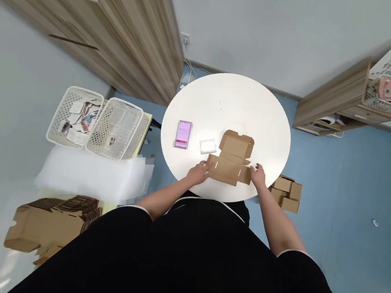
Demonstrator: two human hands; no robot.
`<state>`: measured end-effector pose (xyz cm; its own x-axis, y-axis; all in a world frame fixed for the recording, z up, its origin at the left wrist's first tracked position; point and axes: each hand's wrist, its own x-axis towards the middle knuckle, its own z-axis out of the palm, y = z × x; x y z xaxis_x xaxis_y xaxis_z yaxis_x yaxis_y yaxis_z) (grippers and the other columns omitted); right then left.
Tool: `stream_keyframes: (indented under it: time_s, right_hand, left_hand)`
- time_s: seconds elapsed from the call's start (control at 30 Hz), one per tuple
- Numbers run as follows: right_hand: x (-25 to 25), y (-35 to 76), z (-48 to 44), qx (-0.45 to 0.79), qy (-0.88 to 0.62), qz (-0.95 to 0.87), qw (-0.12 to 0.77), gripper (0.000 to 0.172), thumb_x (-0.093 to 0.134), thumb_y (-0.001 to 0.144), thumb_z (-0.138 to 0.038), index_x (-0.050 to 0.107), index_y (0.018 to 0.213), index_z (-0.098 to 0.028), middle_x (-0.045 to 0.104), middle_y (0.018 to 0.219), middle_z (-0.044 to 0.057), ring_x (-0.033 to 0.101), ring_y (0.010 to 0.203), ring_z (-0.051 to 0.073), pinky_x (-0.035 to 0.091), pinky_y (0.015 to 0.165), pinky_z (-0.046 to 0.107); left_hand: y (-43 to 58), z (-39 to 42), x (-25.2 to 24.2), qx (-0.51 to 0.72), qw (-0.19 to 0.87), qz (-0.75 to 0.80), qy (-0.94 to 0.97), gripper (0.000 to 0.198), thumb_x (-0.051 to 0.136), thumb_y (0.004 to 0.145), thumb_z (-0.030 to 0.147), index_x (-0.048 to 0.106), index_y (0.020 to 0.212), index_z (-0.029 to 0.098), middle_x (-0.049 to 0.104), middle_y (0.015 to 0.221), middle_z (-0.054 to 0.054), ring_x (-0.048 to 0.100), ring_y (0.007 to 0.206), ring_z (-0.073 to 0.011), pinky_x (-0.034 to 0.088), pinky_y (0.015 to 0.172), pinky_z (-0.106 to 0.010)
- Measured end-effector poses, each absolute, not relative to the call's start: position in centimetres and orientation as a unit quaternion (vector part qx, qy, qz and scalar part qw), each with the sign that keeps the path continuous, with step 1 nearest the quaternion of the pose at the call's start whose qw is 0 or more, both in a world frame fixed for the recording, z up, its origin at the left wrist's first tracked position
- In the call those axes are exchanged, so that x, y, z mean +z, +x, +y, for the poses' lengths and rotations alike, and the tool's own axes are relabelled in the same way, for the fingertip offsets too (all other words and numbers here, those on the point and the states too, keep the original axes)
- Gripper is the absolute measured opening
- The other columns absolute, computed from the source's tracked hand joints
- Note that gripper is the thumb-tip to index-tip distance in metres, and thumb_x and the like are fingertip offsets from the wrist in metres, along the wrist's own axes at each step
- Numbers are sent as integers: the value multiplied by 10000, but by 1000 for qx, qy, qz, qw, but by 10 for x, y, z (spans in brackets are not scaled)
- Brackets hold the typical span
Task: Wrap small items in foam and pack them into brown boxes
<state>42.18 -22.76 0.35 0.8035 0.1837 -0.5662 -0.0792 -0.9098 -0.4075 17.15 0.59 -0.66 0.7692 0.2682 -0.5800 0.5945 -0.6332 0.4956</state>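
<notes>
An unfolded brown cardboard box lies flat on the white oval table, its lid part turned away from me. My left hand is at its left side flap, fingers closed over the edge. Beside the right flap is my right hand, its fingers apart and the tips touching or nearly touching the cardboard. A small white rectangular packet rests just left of the lid. Farther left on the table is a purple, blurred rectangular item.
White plastic baskets with small goods stand at the left, above white foam sheets. Stacked flat cardboard boxes lie nearer me. Folded boxes sit low at the right. Wooden cabinets flank the table.
</notes>
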Motion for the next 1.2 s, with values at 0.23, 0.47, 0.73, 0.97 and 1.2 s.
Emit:
stream_keyframes:
  time_s: [0.23, 0.47, 0.73, 0.97, 1.2]
  right_hand:
    - [-31, 489, -152, 333, -904, 40, 264, 613, 650, 918, -395, 503, 1461, -148, 661, 1374, 172, 678, 1158, 259, 541, 974, 344]
    - [-46, 487, -151, 398, -845, 31, 357, 221, 684, 862, -237, 702, 1064, -150, 773, 1000, 109, 720, 836, 222, 601, 732, 328]
    - [-28, 464, -183, 457, -809, 33, 367, 195, 674, 867, -294, 724, 988, -150, 777, 964, 118, 721, 815, 243, 602, 747, 358]
    - [-39, 450, -188, 459, -799, 42, 385, 232, 661, 868, -344, 695, 1005, -159, 772, 1028, 117, 712, 808, 217, 584, 670, 309]
    - [-41, 440, -202, 430, -808, 36, 402, 197, 667, 848, -371, 667, 846, -174, 733, 873, 62, 654, 744, 159, 559, 669, 268]
  left_hand:
    - [179, -20, -18, -257, 312, 251, 879, 869, 774, 863, 501, 342, 1572, 243, 434, 1509, -172, 539, 1285, -342, 497, 987, -410]
    - [192, -15, -19, -245, 351, 284, 858, 767, 721, 933, 460, 346, 1563, 235, 495, 1416, -162, 567, 1265, -320, 498, 970, -375]
    - [198, -15, -14, -199, 383, 277, 858, 833, 595, 1012, 356, 112, 1679, 231, 549, 1389, -158, 589, 1228, -305, 509, 923, -364]
    - [208, -22, -12, -247, 345, 225, 877, 681, 546, 975, 338, 334, 1614, 230, 512, 1370, -144, 634, 1139, -293, 542, 863, -369]
    - [224, -22, -25, -267, 310, 221, 886, 449, 389, 1019, 209, 490, 1456, 183, 569, 1275, -159, 655, 1092, -290, 530, 868, -385]
